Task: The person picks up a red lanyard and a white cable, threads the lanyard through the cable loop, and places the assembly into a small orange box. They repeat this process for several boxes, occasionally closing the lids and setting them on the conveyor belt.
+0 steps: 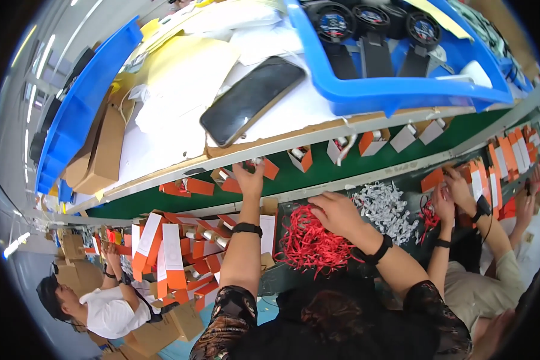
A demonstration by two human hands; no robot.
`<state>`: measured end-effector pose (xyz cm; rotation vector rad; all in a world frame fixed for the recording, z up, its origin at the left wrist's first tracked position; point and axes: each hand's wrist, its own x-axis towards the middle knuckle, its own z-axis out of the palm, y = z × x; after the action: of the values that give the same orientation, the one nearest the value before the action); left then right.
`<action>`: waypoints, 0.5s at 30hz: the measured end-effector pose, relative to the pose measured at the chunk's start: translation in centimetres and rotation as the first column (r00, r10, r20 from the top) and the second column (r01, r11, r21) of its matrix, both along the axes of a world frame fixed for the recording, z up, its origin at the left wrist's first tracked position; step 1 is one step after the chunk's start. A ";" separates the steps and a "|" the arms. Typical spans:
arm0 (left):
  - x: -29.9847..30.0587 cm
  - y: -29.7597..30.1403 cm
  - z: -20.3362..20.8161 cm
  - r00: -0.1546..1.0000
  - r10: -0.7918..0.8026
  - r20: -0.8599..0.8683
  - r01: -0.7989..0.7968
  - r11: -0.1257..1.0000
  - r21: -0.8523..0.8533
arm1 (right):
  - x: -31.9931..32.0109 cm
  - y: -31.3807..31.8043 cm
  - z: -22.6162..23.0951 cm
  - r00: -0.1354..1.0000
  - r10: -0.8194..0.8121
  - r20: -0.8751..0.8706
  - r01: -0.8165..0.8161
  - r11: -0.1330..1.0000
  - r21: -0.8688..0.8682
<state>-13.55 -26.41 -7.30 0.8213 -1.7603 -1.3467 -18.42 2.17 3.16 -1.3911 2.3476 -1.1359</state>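
Observation:
My left hand (249, 179) reaches over the green conveyor belt, its fingers curled round the end of a small box with an orange flap (271, 170). Something shiny and reddish shows between those fingers, too small to name. My right hand (337, 215) rests on a heap of thin red cords (309, 243), fingers stretched and apart, gripping nothing that I can see. Beside that heap, to the right, lies a pile of small white twisted strips (387, 210). Each of my wrists has a black band.
Open small boxes (300, 158) line the belt (210, 207). Many orange and white boxes (174, 255) are stacked left of my arm. A shelf above bears a phone (252, 99) and a blue bin (414, 93) of black round devices. Co-workers' hands (444, 201) work at right; another person (111, 306) is at left.

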 end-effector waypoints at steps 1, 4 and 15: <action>-0.1 0.3 -0.3 0.999 -0.020 0.042 0.028 0.979 -0.201 | -0.4 -1.1 0.3 0.999 0.013 -0.032 -0.014 1.000 -0.025; 0.2 1.0 -2.3 0.981 0.140 0.134 -0.099 0.956 -0.278 | -0.1 -3.3 1.8 0.994 0.097 -0.060 -0.097 0.995 -0.012; 5.2 9.5 5.6 0.999 -0.039 0.038 0.052 0.892 -0.449 | -0.2 -2.0 0.5 0.544 -0.122 0.830 0.361 0.927 -0.100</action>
<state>-8.36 -16.89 -1.66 0.5417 -2.0165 -0.8959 -18.58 0.20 3.62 -0.3526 1.7288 -1.7361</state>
